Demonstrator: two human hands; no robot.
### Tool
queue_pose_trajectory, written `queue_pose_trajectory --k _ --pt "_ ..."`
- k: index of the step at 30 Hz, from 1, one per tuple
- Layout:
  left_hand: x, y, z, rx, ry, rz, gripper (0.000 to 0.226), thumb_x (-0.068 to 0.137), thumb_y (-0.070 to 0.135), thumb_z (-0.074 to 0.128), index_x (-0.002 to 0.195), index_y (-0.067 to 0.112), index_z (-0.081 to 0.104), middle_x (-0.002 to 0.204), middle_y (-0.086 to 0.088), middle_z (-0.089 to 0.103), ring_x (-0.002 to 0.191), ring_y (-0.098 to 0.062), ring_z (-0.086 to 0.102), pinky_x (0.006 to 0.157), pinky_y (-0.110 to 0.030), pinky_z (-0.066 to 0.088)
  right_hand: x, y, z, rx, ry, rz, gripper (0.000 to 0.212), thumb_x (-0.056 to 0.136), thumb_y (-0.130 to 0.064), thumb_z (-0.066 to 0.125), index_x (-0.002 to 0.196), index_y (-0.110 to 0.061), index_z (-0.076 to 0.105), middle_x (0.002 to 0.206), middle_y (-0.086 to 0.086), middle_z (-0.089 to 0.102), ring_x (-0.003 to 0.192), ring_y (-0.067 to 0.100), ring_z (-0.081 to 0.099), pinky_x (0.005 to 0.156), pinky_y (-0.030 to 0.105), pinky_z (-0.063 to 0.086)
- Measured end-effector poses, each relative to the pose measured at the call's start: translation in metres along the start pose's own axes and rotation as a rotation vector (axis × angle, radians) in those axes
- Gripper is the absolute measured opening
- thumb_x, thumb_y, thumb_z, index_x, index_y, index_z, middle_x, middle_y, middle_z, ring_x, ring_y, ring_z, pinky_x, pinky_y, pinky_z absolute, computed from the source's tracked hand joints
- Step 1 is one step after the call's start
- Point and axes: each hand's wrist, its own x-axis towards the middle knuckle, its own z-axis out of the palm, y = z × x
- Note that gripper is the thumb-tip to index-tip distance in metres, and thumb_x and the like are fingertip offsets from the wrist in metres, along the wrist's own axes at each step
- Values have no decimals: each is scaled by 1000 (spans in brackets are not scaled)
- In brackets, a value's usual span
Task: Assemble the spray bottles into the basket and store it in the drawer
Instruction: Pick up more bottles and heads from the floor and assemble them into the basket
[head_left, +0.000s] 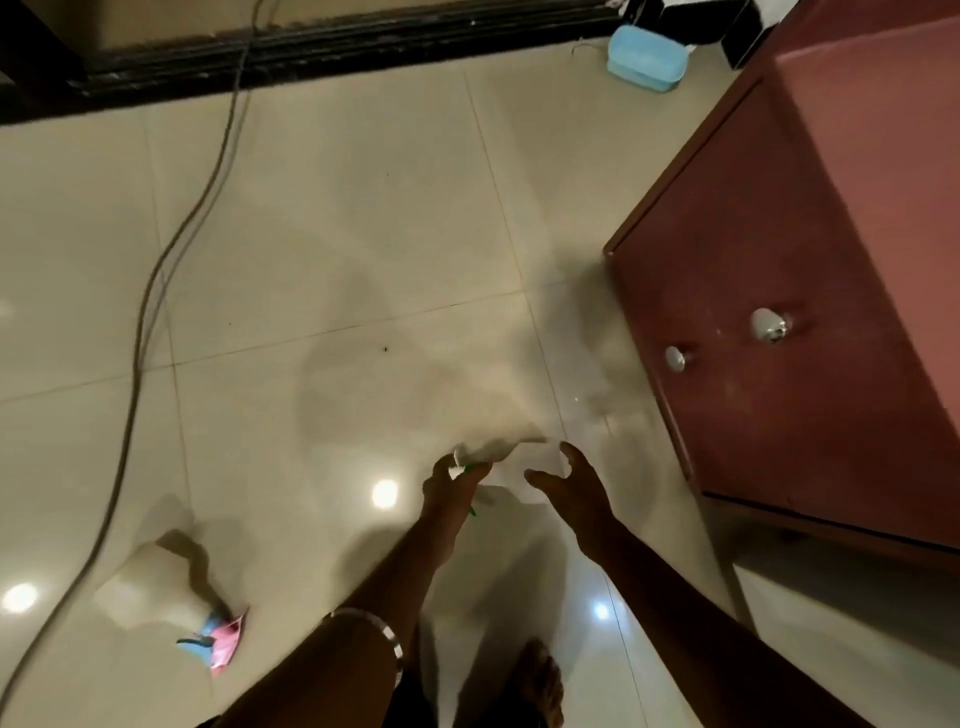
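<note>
A: What is seen of the room?

B: A pale glossy tiled floor (332, 218) fills the view, crossed by a grey cable (156, 291). A red-brown cabinet (810, 332) stands at the right, its drawer front fitted with two round knobs (768, 325) and kept closed. A light blue basket (644, 52) is set well apart, far back on the floor.

A: And the bottles?

B: One translucent spray bottle (150, 584) is left lying on its side at lower left, its pink and blue trigger head pointed toward the viewer. A second, clear bottle (524, 467) is held between the hands near the cabinet, though it is blurred and its outline cannot be told for sure.

A: How is it gripped?

B: The sprayer end, with a green part, is pinched by the left hand (454, 488); the fingers of the right hand (569, 486) are spread wide beside the body, probably to steady it. Nothing has yet been placed in the basket.
</note>
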Motion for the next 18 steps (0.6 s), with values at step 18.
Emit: queue_pose_trajectory --k 18 --pt "88 -32 -6 227 172 52 57 84 46 64 134 20 56 132 -12 51 118 -30 53 100 -43 49 72 44 17 225 -43 37 80 83 -18 77 149 -23 33 130 7 49 120 31 50 85 38 48"
